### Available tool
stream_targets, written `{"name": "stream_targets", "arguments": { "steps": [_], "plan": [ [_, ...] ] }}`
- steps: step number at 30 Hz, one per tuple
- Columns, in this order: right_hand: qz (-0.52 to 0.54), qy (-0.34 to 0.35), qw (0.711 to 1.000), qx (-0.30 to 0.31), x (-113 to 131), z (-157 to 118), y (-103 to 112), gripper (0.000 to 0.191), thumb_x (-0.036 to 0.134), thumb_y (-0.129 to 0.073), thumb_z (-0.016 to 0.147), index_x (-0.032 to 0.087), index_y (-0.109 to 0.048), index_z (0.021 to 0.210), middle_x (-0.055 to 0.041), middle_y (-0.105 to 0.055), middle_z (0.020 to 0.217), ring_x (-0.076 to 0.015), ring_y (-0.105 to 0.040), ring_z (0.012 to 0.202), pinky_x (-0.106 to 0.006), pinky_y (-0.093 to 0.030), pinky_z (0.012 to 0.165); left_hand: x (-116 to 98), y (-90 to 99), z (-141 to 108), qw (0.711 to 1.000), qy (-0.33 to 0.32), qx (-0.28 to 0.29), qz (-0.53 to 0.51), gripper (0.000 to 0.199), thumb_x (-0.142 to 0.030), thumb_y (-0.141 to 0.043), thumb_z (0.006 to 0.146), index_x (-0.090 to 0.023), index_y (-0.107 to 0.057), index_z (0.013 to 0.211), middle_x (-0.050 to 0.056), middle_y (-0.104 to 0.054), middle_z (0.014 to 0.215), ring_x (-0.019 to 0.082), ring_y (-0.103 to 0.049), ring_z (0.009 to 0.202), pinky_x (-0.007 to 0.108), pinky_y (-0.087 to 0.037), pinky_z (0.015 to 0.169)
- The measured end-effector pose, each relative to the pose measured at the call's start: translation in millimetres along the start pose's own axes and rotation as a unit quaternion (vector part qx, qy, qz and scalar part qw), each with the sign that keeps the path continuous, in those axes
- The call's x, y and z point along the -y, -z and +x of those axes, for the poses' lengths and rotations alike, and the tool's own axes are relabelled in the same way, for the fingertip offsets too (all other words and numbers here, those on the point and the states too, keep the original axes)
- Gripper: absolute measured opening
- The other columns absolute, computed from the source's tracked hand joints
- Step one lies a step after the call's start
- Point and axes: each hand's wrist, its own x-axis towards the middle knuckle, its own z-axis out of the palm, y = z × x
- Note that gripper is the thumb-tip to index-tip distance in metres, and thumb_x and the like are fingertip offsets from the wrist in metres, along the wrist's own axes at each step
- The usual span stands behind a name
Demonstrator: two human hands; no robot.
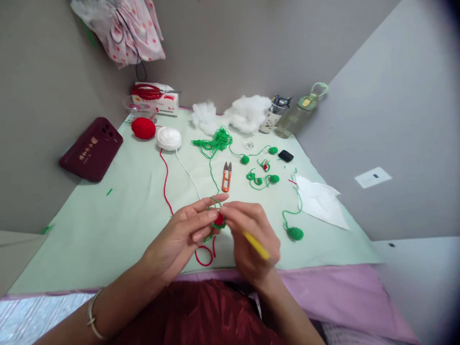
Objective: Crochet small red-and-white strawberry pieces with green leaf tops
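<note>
Between the fingertips of my left hand (192, 223) is a small red and green crochet piece (219, 220), partly hidden by the fingers. Green yarn (212, 170) runs from a loose tangle down to my left index finger. My right hand (253, 235) is closed round a crochet hook with a yellow handle (257, 245); its tip meets the piece, though the exact contact is hidden. A red yarn tail (204, 256) curls below the hands. Red and white strands lead from the red yarn ball (143, 128) and the white yarn ball (168, 138) towards my left hand.
Orange thread snips (226, 178) lie just beyond my hands. Small green crocheted balls (295, 233) and white paper (323, 203) are on the right. Behind stand white stuffing (247, 114), a pen holder (270, 120) and a bottle (296, 115). A maroon phone (91, 149) leans at the left.
</note>
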Motion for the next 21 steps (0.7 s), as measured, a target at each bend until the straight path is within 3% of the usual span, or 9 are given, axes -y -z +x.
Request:
{"name": "stream_targets", "arguments": {
  "steps": [3,6,9,12,16,21],
  "plan": [
    [0.155,-0.124,0.979,-0.054,-1,7,1,0.025,0.014,-0.058,0.102,0.028,-0.078,0.108,-0.0021,-0.074,0.088,-0.0153,-0.068,0.076,-0.031,-0.057,0.069,-3,3.1,2,1.000,-0.002,-0.009,-0.021,0.029,-0.022,-0.085,0.083,-0.018,-0.084,0.112,-0.010,-0.044,0.058,0.003,-0.028,0.051,0.019,-0.050,0.076],
    [0.252,-0.187,0.949,-0.035,-3,11,-2,0.019,0.022,-0.061,0.102,0.027,-0.080,0.100,-0.0018,-0.074,0.089,-0.0146,-0.067,0.077,-0.030,-0.056,0.069,-1,3.0,1,0.999,-0.042,0.002,0.025,0.029,-0.023,-0.086,0.083,-0.023,-0.084,0.112,-0.004,-0.063,0.074,0.006,-0.053,0.067,0.019,-0.048,0.079],
    [0.253,-0.209,0.944,-0.009,-6,9,-4,0.015,0.025,-0.066,0.100,0.027,-0.081,0.100,-0.0023,-0.077,0.095,-0.0151,-0.069,0.084,-0.029,-0.057,0.075,3,2.1,-1,0.996,-0.063,0.021,0.067,0.030,-0.025,-0.085,0.084,-0.029,-0.083,0.113,0.000,-0.074,0.092,0.013,-0.065,0.091,0.024,-0.047,0.089],
    [0.293,-0.242,0.925,-0.022,-9,6,-2,0.017,0.027,-0.064,0.102,0.026,-0.080,0.101,-0.0020,-0.077,0.092,-0.0132,-0.069,0.077,-0.028,-0.058,0.072,3,3.2,-2,0.994,-0.065,0.014,0.093,0.032,-0.029,-0.085,0.084,-0.032,-0.082,0.116,-0.001,-0.072,0.092,0.014,-0.064,0.090,0.027,-0.046,0.089],
    [0.337,-0.245,0.909,-0.028,-7,7,1,0.021,0.030,-0.059,0.105,0.023,-0.078,0.098,-0.0025,-0.076,0.089,-0.0130,-0.071,0.073,-0.029,-0.060,0.069,1,5.7,-2,0.989,-0.076,-0.014,0.130,0.028,-0.032,-0.084,0.084,-0.031,-0.084,0.112,0.000,-0.069,0.090,0.014,-0.057,0.084,0.026,-0.042,0.077],
    [0.253,-0.198,0.947,-0.021,3,5,5,0.023,0.024,-0.053,0.107,0.024,-0.076,0.107,-0.0020,-0.079,0.098,-0.0129,-0.074,0.078,-0.029,-0.062,0.074,1,7.6,-4,0.983,-0.101,-0.028,0.148,0.025,-0.031,-0.081,0.086,-0.032,-0.083,0.112,0.000,-0.069,0.090,0.015,-0.058,0.088,0.028,-0.043,0.084]
  ]
}}
